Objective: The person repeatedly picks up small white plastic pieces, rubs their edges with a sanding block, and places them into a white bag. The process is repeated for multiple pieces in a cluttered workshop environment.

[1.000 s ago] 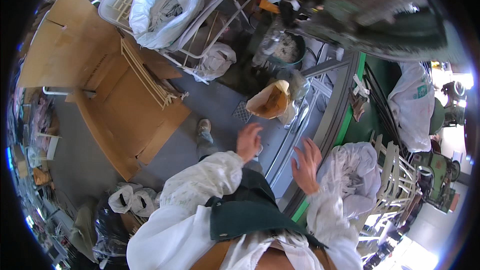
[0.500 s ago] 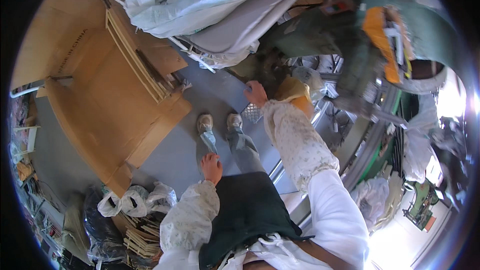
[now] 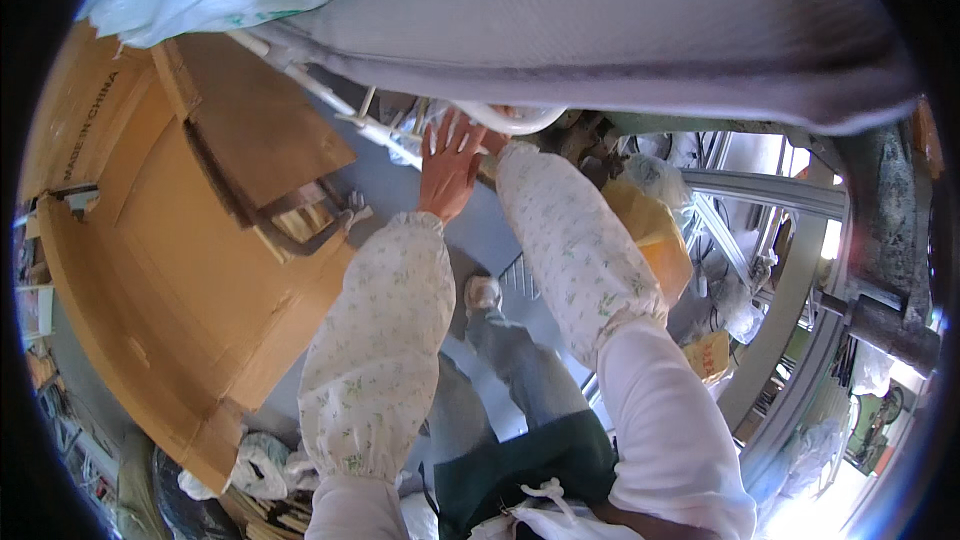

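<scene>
My left hand [image 3: 450,165] reaches forward with its fingers stretched out and apart, next to a white metal tube frame [image 3: 375,130]. Just right of it, my right hand [image 3: 494,138] is at the curved white tube [image 3: 520,120]. That tube and my left hand hide most of its fingers, so its grip does not show. Above both hands spreads a large grey fabric-covered panel [image 3: 600,30], like a chair's seat or back, on the white frame. A white plastic bag [image 3: 220,0] with green print rests at its left end. Floral sleeve covers are on both forearms.
A big open cardboard box [image 3: 200,310] takes up the left. On the right are a yellow bag [image 3: 650,230], metal rails [image 3: 765,190] and a dark machine part [image 3: 885,230]. White bags [image 3: 262,465] lie at lower left. My shoe [image 3: 482,292] stands on the grey floor.
Both hands have moved forward and come together at the white frame; the left rose from beside my leg. The grey panel now looms much nearer, and the view has shifted forward.
</scene>
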### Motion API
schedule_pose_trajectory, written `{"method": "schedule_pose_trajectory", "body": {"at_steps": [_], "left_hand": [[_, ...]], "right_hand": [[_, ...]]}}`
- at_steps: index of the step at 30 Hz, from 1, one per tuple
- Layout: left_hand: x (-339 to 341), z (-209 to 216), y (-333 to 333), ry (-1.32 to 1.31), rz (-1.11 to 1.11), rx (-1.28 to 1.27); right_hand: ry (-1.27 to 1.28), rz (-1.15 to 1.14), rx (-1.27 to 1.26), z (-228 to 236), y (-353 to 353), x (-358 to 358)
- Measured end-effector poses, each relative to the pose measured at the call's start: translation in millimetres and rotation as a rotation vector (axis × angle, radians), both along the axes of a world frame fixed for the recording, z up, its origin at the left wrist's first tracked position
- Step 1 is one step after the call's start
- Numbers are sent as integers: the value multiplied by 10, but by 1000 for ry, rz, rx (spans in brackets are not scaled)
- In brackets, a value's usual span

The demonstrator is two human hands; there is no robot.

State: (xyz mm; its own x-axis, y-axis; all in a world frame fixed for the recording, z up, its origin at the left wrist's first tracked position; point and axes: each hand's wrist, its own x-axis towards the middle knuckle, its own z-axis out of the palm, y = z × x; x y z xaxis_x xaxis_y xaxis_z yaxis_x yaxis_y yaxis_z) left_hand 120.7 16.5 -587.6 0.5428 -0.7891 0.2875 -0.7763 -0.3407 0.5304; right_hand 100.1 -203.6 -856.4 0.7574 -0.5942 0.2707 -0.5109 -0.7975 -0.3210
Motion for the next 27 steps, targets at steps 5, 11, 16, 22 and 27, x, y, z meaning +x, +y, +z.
{"method": "schedule_pose_trajectory", "body": {"at_steps": [5, 11, 16, 22, 27], "left_hand": [[763, -961, -88, -174, 116, 154], [1090, -1076, -72, -215, 155, 467], [1132, -931, -216, -122, 268, 653], [645, -776, 417, 842, 519, -243], [-716, 691, 1153, 1513, 355, 94]], "right_hand": [[-448, 80, 687, 723, 153, 171], [-689, -111, 1486, 2225, 192, -1160], [-870, -212, 1548, 2651, 178, -1582], [-283, 145, 485, 3179, 925, -2470], [-28, 895, 303, 4015, 2145, -2382]]}}
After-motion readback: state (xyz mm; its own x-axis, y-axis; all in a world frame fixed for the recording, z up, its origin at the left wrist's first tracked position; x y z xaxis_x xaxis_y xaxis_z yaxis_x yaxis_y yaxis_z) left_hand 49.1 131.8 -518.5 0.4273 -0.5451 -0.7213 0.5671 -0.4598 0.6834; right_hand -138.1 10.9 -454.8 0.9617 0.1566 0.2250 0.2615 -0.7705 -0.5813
